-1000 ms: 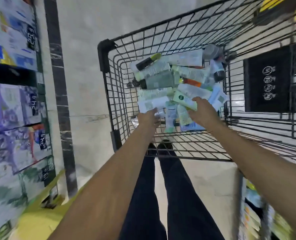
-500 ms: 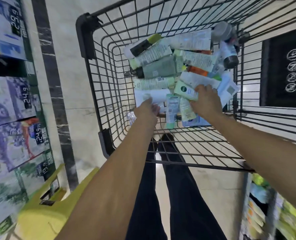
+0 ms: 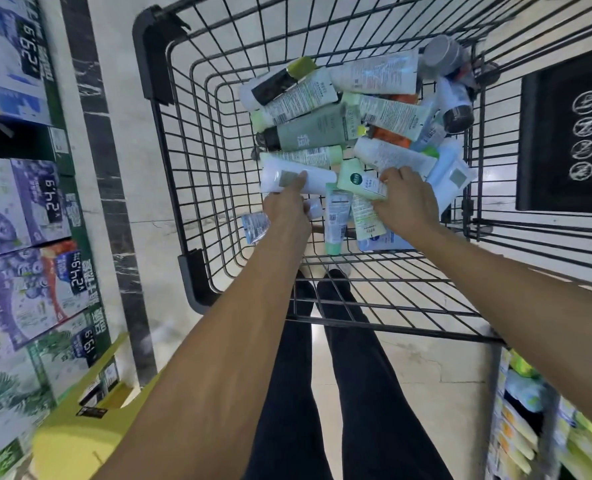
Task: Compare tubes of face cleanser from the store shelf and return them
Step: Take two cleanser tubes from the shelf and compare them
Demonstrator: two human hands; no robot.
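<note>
Shop aisle: wire cart holds heaped cleanser tubes.

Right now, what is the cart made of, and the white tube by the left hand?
The shopping cart looks like dark-coated metal wire: thin crossing bars, with smooth black, probably plastic, corner guards. The white tube the left hand holds looks like soft plastic: smooth, slightly glossy, with a flat crimped end.
</note>
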